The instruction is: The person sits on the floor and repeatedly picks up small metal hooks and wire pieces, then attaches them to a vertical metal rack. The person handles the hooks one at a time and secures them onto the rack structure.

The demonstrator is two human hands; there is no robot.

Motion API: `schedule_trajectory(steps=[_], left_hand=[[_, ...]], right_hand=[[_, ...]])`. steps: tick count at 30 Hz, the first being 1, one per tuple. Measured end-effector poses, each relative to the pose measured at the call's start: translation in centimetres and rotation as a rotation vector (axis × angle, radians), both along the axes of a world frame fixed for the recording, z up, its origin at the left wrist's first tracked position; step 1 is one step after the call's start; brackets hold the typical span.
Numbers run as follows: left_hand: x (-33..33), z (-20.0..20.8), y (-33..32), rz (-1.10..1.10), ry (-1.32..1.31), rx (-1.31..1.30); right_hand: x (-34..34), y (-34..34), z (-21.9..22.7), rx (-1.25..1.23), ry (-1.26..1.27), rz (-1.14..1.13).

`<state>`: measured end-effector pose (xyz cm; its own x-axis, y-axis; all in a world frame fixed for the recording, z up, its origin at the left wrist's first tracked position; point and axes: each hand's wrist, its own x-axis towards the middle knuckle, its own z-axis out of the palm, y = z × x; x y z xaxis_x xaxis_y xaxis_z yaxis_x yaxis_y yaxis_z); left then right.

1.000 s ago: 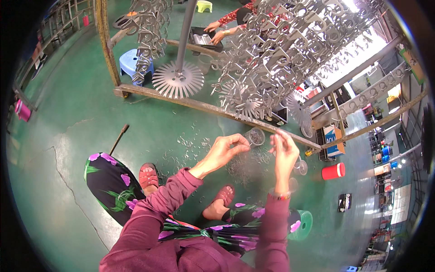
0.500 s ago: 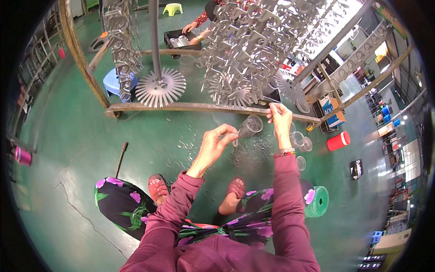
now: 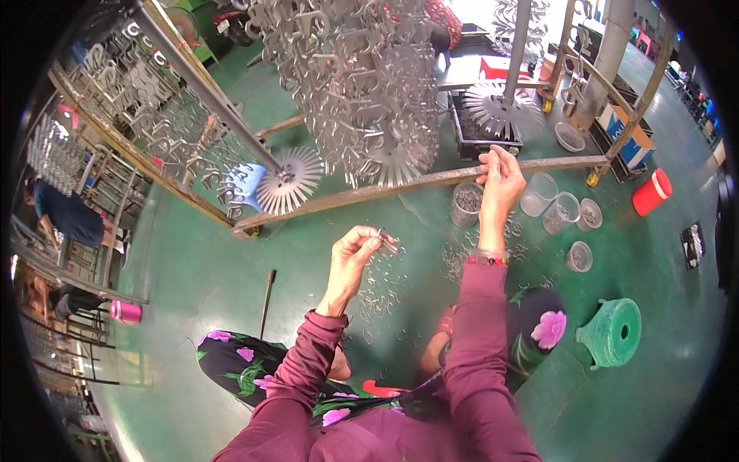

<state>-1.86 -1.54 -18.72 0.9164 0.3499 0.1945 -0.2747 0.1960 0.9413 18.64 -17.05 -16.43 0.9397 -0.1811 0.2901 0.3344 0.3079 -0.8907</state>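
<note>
My left hand [image 3: 352, 258] is raised over the floor, thumb and fingertips pinched on a small metal hook [image 3: 387, 241]. Further right and higher, my right hand [image 3: 502, 185] is closed with fingertips together beside the rack's lower bar [image 3: 431, 182]; whatever it may hold is too small to make out. Just left of that hand stands a clear cup [image 3: 466, 206] filled with small metal pieces. Loose metal hooks [image 3: 379, 296] lie scattered on the green floor below. Ahead hang dense chains of bent metal parts [image 3: 369, 92], above slotted metal discs [image 3: 290, 181].
Several clear cups [image 3: 561, 213] stand right of my right hand. Beyond are a red container [image 3: 652, 192] and a green stool [image 3: 612, 333]. A black crate [image 3: 485, 138] sits behind the bar. A rod [image 3: 267, 302] is near my left knee; a person [image 3: 69, 214] is at far left.
My view has swung left, so the rack, cups and red container sit further right. Another person's hands at a black box have left the view. Both my hands remain raised and closed.
</note>
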Motion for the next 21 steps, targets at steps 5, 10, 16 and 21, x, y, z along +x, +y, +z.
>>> schedule_trajectory(steps=[5,10,16,21], left_hand=[[2.1,-0.3,-0.4,0.016,0.034,-0.148],[4.4,1.2,-1.7,0.007,-0.013,-0.130],[8.3,1.7,-3.1,0.079,-0.027,0.001],[10.8,0.2,-4.4,0.197,-0.053,-0.042]], right_hand=[[-0.6,1.3,2.2,-0.327,-0.102,0.207],[-0.5,2.7,4.9,-0.754,-0.197,0.252],[-0.2,3.6,6.0,-1.037,-0.176,0.247],[-0.8,3.4,5.8,-1.057,-0.195,0.227]])
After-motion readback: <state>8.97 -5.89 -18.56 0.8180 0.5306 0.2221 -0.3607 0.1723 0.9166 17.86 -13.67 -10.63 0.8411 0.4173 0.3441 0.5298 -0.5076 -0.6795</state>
